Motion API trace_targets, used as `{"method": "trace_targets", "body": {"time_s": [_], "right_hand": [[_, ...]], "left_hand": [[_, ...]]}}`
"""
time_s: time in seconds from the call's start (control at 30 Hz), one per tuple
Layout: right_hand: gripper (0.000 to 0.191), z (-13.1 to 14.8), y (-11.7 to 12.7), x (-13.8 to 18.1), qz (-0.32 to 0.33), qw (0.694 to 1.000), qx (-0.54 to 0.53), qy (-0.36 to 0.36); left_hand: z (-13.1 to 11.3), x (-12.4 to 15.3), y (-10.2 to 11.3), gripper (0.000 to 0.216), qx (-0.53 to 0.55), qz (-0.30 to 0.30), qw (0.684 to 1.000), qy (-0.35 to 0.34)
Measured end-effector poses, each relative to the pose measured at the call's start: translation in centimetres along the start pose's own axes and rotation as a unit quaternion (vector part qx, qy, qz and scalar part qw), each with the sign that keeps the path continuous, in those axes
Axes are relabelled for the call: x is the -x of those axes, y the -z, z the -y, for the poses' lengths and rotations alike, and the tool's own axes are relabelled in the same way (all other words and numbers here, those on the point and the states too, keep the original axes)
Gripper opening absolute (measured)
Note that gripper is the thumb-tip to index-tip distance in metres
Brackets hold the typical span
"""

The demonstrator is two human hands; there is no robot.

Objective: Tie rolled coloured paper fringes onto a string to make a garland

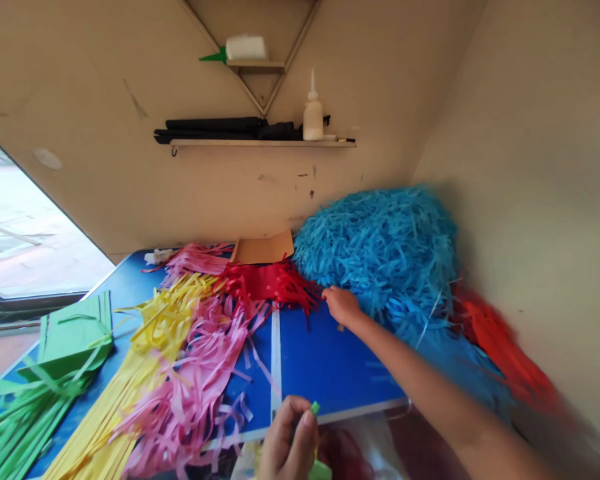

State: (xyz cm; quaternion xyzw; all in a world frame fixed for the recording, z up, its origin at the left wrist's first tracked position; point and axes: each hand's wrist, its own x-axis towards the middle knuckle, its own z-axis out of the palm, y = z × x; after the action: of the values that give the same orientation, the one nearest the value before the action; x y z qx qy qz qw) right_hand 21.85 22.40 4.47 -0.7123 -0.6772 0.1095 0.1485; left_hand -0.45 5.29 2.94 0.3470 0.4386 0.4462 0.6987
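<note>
- Fringe of red paper [260, 283] lies toward the back of the blue table [325, 367].
- Right hand [341, 307] is just right of that fringe, fingers bent inward near its loose ends; whether they grip a strand I cannot tell.
- Left hand [289, 440] is nearer the viewer than the fringe, by the table's front edge, well apart from the right, thumb and finger pinched on a green strip [315, 406].
- Blue shredded pile [380, 247] rises right of the fringe.
- Brown cardboard [263, 249] sits directly behind it.
- Pink strips [215, 367] and yellow strips [165, 320] spread to its left and nearer the viewer.
</note>
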Motion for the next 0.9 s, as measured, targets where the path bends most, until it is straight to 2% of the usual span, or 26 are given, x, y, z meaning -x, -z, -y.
{"method": "trace_targets", "body": {"time_s": [0.07, 0.13, 0.23, 0.33, 0.43, 0.5, 0.7, 0.83, 0.9], "right_hand": [[0.023, 1.4, 1.0, 3.0, -0.023, 1.0, -0.014, 0.014], [0.019, 3.2, 1.0, 7.1, -0.029, 0.997, -0.049, 0.056], [0.013, 5.0, -0.9, 13.2, -0.039, 0.972, -0.171, 0.158], [0.015, 5.2, -2.8, 16.6, -0.07, 0.953, -0.256, 0.149], [0.013, 4.3, -3.1, 17.4, -0.036, 0.939, -0.33, 0.093], [0.016, 3.7, -2.7, 17.6, -0.03, 0.932, -0.352, 0.084], [0.021, 2.6, -1.8, 18.2, -0.116, 0.934, -0.27, 0.204], [0.02, 2.3, -2.0, 18.2, -0.09, 0.939, -0.255, 0.213], [0.019, 2.3, -2.6, 17.9, -0.119, 0.948, -0.207, 0.21]], "left_hand": [[-0.3, -0.5, 0.0, 0.045, 0.017, -0.011, 1.0, -0.005], [-0.7, -1.2, 0.2, 0.043, 0.049, -0.015, 0.999, 0.013], [-0.9, -2.0, 0.6, 0.041, 0.104, 0.015, 0.993, 0.061], [-0.4, -2.0, 0.6, 0.038, 0.108, 0.047, 0.991, 0.061], [0.2, -1.4, 0.6, 0.037, 0.089, 0.062, 0.992, 0.056], [0.4, -1.1, 0.5, 0.036, 0.094, 0.073, 0.991, 0.06], [-0.5, -0.5, -0.8, 0.031, 0.178, 0.078, 0.974, 0.117], [-0.8, -0.4, -1.5, 0.027, 0.195, 0.058, 0.968, 0.146], [-0.5, -0.8, -1.8, 0.028, 0.188, 0.052, 0.969, 0.152]]}}
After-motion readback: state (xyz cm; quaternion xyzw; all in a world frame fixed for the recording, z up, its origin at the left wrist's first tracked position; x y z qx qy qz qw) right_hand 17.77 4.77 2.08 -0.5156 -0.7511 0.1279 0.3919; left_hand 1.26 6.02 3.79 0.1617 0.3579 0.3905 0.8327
